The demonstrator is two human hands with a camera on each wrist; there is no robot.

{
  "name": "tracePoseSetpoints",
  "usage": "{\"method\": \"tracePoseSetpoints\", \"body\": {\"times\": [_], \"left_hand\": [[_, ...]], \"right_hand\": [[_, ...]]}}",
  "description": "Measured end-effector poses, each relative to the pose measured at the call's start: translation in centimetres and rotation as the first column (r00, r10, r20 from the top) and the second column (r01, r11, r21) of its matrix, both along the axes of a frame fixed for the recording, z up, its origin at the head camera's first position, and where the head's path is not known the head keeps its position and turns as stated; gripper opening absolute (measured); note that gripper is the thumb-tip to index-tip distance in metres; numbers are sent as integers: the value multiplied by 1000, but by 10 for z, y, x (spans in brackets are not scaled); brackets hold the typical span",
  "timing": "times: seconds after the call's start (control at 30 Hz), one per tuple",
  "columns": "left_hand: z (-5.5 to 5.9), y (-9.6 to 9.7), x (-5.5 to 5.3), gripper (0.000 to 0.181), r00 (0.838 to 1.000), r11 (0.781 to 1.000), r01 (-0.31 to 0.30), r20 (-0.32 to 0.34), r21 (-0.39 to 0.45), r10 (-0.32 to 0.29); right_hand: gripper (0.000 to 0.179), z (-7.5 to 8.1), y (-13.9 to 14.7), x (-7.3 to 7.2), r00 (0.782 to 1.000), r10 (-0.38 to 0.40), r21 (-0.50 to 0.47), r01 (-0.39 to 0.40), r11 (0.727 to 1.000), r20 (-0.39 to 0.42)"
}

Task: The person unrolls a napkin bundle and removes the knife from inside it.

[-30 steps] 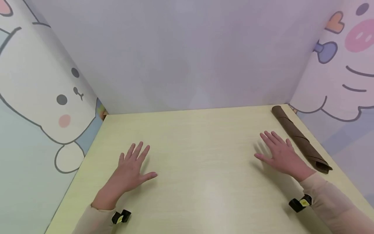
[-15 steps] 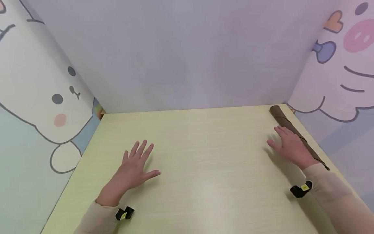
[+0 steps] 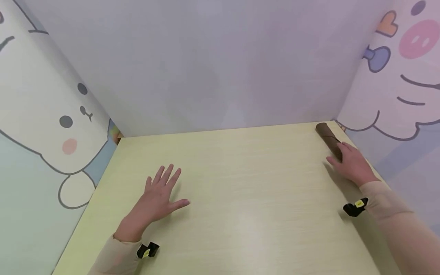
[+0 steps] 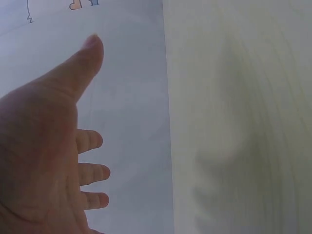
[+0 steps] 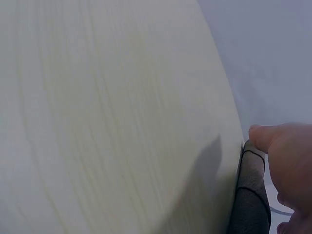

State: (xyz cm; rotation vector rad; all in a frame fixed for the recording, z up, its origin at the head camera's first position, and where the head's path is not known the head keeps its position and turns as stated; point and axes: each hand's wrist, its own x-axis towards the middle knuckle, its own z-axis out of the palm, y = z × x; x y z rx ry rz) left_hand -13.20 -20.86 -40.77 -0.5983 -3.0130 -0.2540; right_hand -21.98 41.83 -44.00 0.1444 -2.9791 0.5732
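Observation:
A dark brown rolled-up mat (image 3: 329,139) lies lengthwise along the table's right side. Over its nearer part is my right hand (image 3: 353,165), thumb to the left and fingers reaching forward, covering much of the roll in the head view. In the right wrist view the thumb (image 5: 273,136) is straight beside the roll (image 5: 251,200), whose wound edges show as dark lines. On the left, my left hand (image 3: 156,200) is held palm down above the table with its fingers spread, casting a shadow. Nothing is in it, and the left wrist view shows its thumb (image 4: 78,68) extended.
The pale wood-grain table (image 3: 233,172) is bounded by a plain lilac back panel (image 3: 213,68). Side panels with cartoon animals rise at the left (image 3: 31,95) and right (image 3: 405,114), the right one close to the roll. Each sleeve cuff has a small black camera strapped on.
My right hand has moved right and forward from beside the rolled mat to over it. The left hand stays nearly in place, and the head view has shifted slightly.

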Motion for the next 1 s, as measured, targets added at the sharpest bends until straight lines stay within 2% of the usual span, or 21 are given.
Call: {"method": "tracePoseSetpoints", "body": {"times": [0.3, 0.5, 0.77, 1.0], "left_hand": [[-1, 5, -4, 99, 1000, 1000, 24, 4, 10, -24], [1, 13, -9, 98, 999, 999, 54, 9, 5, -54], [3, 36, -23, 93, 990, 990, 139, -5, 11, -139], [-5, 61, -41, 88, 971, 971, 237, 5, 32, -237]], "right_hand": [[78, -9, 8, -6, 999, -44, -7, 44, 999, 9], [68, -15, 11, -7, 998, -62, 5, 62, 998, 18], [52, -19, 11, -8, 993, -111, -7, 111, 994, -32], [50, -19, 5, -11, 993, -112, -25, 111, 993, -37]]}}
